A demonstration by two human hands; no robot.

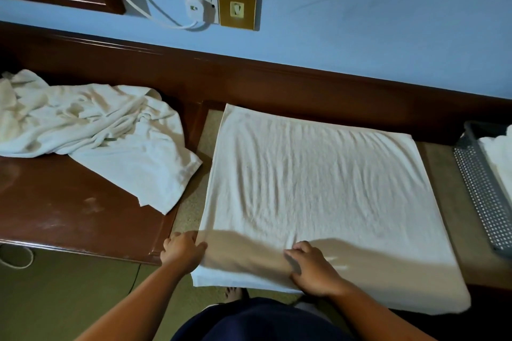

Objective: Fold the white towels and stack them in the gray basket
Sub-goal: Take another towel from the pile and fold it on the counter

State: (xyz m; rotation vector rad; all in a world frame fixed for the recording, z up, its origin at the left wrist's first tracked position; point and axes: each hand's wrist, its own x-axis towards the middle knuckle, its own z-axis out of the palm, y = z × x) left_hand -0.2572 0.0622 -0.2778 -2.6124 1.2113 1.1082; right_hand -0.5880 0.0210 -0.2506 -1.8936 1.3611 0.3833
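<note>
White crumpled towels (91, 124) lie well left of the left hand (181, 250), which pinches the near left corner of the spread towel (313, 188). The right hand (313, 268) sits bent-fingered on the near edge, grip unclear. Best to lift both points evenly and match edges squarely; far right of that hand, the gray basket (482, 196) holds white towels (498, 158).

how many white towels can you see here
3 at least: a flat towel in the middle, a crumpled towel on the left counter, a third towel in the gray basket at right. Heap and basket may hide more.
</note>
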